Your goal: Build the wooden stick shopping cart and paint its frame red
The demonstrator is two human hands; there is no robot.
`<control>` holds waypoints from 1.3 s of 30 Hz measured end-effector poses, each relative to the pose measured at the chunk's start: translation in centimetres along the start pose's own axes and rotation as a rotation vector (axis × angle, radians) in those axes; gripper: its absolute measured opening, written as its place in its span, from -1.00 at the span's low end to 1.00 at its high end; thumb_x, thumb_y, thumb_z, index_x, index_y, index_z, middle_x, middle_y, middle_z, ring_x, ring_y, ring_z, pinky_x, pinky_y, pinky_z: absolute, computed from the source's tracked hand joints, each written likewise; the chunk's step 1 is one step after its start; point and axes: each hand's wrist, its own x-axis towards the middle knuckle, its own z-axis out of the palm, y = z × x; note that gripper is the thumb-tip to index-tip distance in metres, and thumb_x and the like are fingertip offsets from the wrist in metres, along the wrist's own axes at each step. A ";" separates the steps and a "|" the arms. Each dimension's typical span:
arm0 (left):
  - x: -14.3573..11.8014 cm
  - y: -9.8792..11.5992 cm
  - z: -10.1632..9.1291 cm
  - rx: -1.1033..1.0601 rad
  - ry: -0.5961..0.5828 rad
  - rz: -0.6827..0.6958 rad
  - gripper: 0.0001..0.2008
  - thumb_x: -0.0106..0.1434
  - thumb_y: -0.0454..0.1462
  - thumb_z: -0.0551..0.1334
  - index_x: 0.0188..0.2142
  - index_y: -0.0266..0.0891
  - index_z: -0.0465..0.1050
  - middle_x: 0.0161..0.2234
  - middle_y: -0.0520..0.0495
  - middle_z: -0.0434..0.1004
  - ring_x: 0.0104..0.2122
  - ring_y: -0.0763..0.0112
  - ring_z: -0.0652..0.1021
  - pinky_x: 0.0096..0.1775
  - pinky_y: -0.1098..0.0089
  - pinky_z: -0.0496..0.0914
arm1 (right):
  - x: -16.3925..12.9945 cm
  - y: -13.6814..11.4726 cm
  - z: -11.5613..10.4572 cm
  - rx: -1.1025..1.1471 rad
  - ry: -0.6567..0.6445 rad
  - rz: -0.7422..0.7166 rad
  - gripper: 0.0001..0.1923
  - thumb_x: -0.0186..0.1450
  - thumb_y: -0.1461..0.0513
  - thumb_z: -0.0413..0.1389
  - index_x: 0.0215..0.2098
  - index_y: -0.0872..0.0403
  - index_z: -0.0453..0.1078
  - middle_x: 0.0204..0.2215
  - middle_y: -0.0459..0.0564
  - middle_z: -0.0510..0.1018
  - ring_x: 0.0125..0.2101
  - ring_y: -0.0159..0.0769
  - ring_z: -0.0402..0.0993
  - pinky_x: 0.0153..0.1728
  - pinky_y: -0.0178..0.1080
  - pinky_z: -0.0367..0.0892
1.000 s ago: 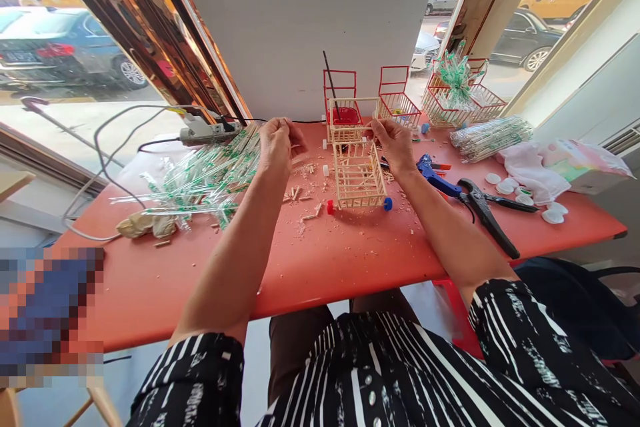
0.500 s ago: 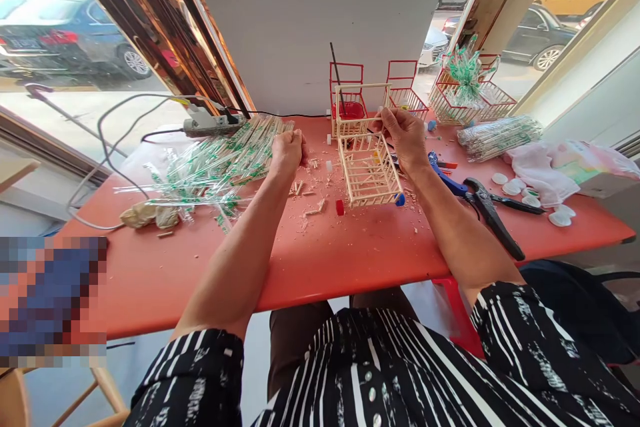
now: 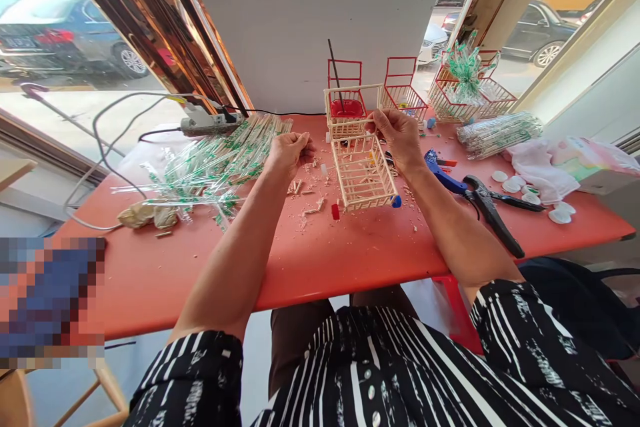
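My right hand (image 3: 400, 137) pinches the upper back frame of a small cart (image 3: 369, 203) made of pale wooden sticks. The cart is a basket of crossed sticks with a tall handle frame. A blue wheel (image 3: 397, 201) sits at its front right corner, and a red wheel (image 3: 335, 212) shows at the front left. Left of the cart, my left hand (image 3: 290, 152) hovers with its fingers curled together, apart from the cart; what it may hold is hidden. Wrapped chopsticks (image 3: 225, 150) lie beyond and left of this hand. Stick offcuts (image 3: 315, 207) are scattered beneath the cart.
Red-trimmed carts (image 3: 400, 90) stand at the back, one holding a red bowl (image 3: 347, 109). At right lie a blue glue gun (image 3: 445, 173), black-handled cutters (image 3: 493, 217), white discs (image 3: 560, 213) and a chopstick bundle (image 3: 500, 133). A power strip (image 3: 210, 125) with cables is at left.
My right hand has shifted slightly left, and the cart has moved left with it. My left hand has turned a little, its fingers now pointing more toward the cart.
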 end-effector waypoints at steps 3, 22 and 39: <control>-0.3 0.6 0.0 -0.047 -0.011 -0.004 -0.61 0.37 -0.22 0.50 -0.47 -0.23 0.36 -0.61 0.09 0.43 -0.67 0.60 0.41 -0.55 0.58 0.36 | 0.1 0.5 -0.1 0.021 0.009 -0.013 -0.38 0.31 -0.35 0.31 -0.32 0.03 0.60 -0.41 -0.06 0.66 -0.40 -0.41 0.52 -0.34 -0.27 0.42; -1.0 1.7 0.0 -0.265 -0.038 -0.089 -0.53 0.50 -0.25 0.34 -0.50 -0.17 0.17 -0.70 0.23 0.08 -0.73 0.66 0.13 -0.66 0.60 0.02 | 0.6 1.1 -0.4 0.088 0.002 -0.031 -0.27 0.15 -0.45 0.33 -0.30 0.02 0.62 -0.39 -0.07 0.67 -0.41 -0.43 0.47 -0.38 -0.27 0.36; -1.2 2.4 0.0 -0.541 -0.150 -0.227 -0.61 0.49 -0.33 0.39 -0.47 -0.22 0.34 -0.60 0.14 0.34 -0.64 0.65 0.36 -0.53 0.59 0.31 | 0.6 1.2 -0.5 0.052 0.004 -0.015 -0.25 0.12 -0.48 0.32 -0.37 0.00 0.56 -0.43 -0.07 0.64 -0.38 -0.37 0.51 -0.35 -0.22 0.43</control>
